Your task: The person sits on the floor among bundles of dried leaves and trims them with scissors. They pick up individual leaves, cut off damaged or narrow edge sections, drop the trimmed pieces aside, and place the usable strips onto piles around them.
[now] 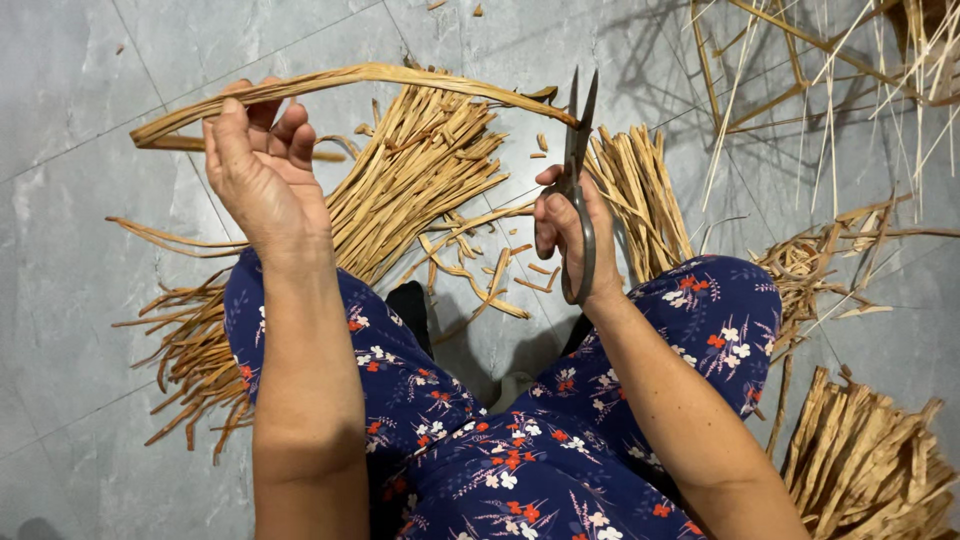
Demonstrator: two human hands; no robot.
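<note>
2 bare hands work over a grey tiled floor (pixel 70 120). The left hand (pixel 262 170) has its fingers (pixel 290 135) curled shut around one end of a long dried leaf strip (pixel 350 78), which arches from there across to the right. The right hand (pixel 565 235) grips a pair of scissors (pixel 578 150), fingers through the loops, blades parted narrowly with the strip's far end between them. Below the strip lies a fanned pile of cut strips (pixel 420 170); a second bundle (pixel 635 190) rests just beside the right hand, another heap (pixel 195 350) sits by the left knee, and short offcuts (pixel 500 275) lie between the knees.

Judging by the bend, the strip looks springy: if the left grip loosens as the blades close, it could flick away or twist, giving a ragged cut. The blade tips point away from the left hand, so a nick seems unlikely.
</note>
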